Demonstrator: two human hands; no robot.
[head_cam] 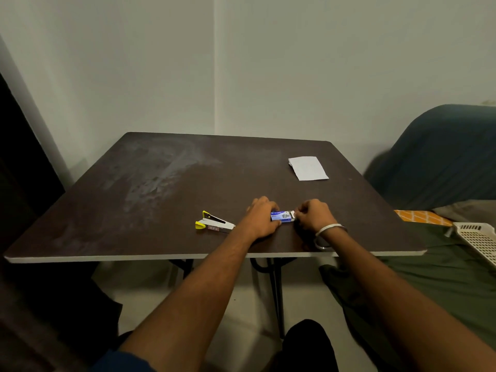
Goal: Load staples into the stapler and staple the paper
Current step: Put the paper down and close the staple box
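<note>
Head view: your left hand clamps the staple box while your right hand pinches its open end flap, stapler lying open just left of that hand, paper well beyond—staple-fetching step, next likely pull a strip out.

My left hand covers the near end of the staple box, and my right hand hides its open end, so I cannot tell whether any staples are out. The box print is too small to read. The white basket is cut by the right edge.
</note>
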